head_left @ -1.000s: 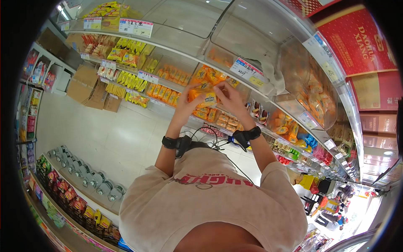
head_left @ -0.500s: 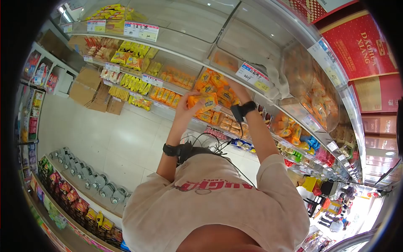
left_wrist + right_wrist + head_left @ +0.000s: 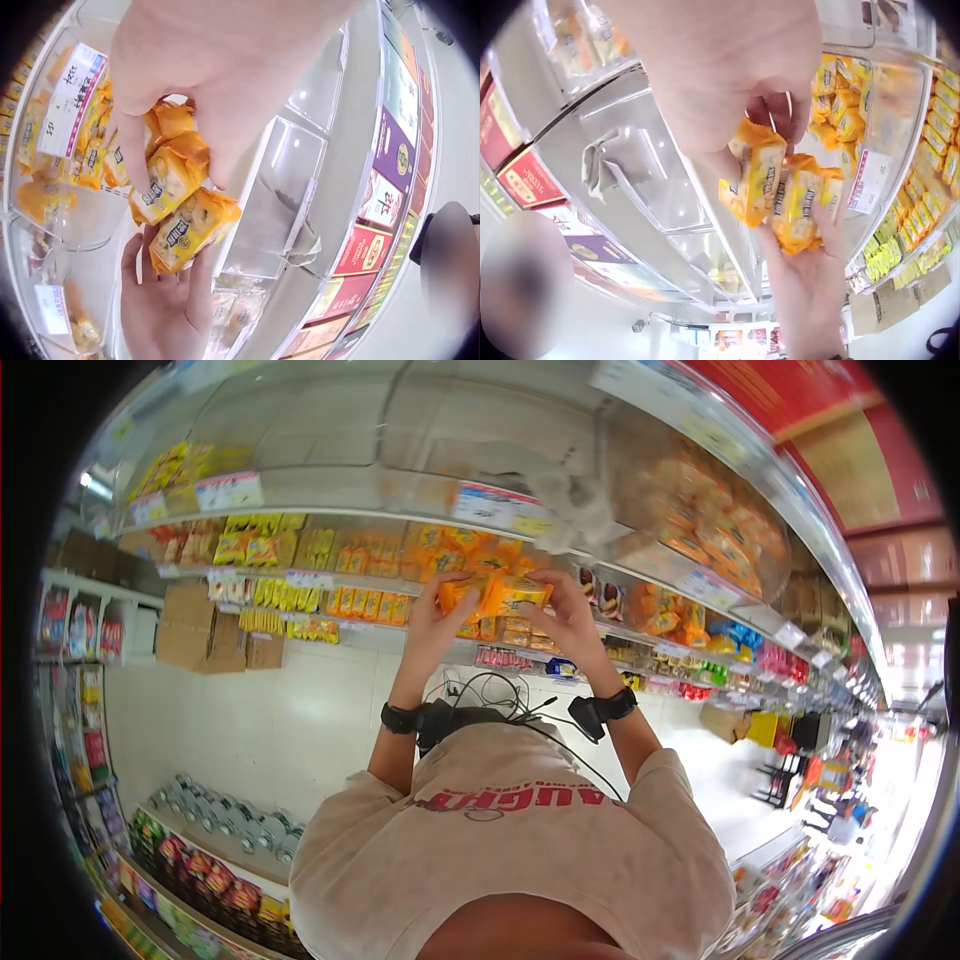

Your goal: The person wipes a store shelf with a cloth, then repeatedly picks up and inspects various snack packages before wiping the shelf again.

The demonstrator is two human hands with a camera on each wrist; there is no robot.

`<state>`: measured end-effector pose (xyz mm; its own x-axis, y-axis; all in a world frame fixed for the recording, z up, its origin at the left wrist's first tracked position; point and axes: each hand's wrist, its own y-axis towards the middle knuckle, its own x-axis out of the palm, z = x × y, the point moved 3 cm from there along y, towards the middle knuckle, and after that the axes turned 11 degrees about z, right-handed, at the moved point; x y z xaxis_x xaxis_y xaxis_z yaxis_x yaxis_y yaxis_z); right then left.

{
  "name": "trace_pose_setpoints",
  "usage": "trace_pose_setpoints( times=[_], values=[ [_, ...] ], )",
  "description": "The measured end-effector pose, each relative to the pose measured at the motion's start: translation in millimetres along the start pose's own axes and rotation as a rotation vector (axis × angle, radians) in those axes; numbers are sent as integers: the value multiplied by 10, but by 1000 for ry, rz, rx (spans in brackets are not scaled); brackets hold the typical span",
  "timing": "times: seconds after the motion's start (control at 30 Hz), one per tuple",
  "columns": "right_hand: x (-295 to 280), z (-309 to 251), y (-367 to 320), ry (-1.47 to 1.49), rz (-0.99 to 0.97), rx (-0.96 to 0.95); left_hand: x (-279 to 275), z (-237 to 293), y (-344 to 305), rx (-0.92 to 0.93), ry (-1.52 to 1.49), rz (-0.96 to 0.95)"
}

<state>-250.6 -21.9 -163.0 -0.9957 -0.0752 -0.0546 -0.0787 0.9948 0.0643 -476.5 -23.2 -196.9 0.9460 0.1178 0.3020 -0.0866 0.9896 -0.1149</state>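
Several orange-and-yellow wrapped snack packets are held between the two hands in front of the shelf. My left hand [image 3: 432, 632] grips a small bunch of packets [image 3: 171, 178], its thumb across one in the right wrist view. From the other side my right hand [image 3: 572, 628] pinches a single packet [image 3: 756, 174] between thumb and fingers, close against the left hand's bunch. The wrappers have clear fronts and blue lettering. Behind the hands, a clear bin [image 3: 857, 154] on the shelf holds more of the same packets [image 3: 844, 105].
Price tags [image 3: 500, 508] line the shelf edges. Clear upper bins [image 3: 300, 420] run above, one with a crumpled grey-white bag [image 3: 565, 500]. Yellow snack packs [image 3: 285, 593] lie to the left, near cardboard boxes [image 3: 190, 628] on the floor. Red boxes [image 3: 850, 470] stand at upper right.
Half a second ago the right hand was in the bin of orange packets; now it is back beside the left hand with a packet. The head view has turned slightly.
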Motion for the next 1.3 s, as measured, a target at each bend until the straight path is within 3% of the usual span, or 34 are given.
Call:
trace_pose_setpoints(
  times=[0.1,0.37,0.47,0.6,0.77,0.9,1.0,1.2,1.27,1.3],
  values=[
    [-262,-222,-156,-95,-6,-133,230,99,-14,79,84,-146],
    [-1075,-699,-889,-110,-126,-235,1091,390,-438,175,226,-577],
    [-1439,-959,-1238,-148,-109,-288,1597,543,-784,129,127,-579],
    [-2005,-1280,-1695,-285,23,-373,2267,558,-1148,211,119,-553],
    [-2606,-1217,-2078,-34,80,-249,2895,348,-1448,401,125,-491],
    [-2870,-1240,-2168,193,80,-245,3204,301,-1657,477,165,-315],
    [-2986,-1402,-2132,127,109,-336,3364,365,-1709,494,166,-278],
    [-3126,-1638,-2096,-359,108,-499,3452,418,-1521,535,159,-340],
    [-3231,-1692,-2041,-299,200,-560,3405,429,-1448,505,133,-297],
    [-3262,-1718,-2005,-262,235,-590,3393,444,-1437,396,7,-320]
  ],
)
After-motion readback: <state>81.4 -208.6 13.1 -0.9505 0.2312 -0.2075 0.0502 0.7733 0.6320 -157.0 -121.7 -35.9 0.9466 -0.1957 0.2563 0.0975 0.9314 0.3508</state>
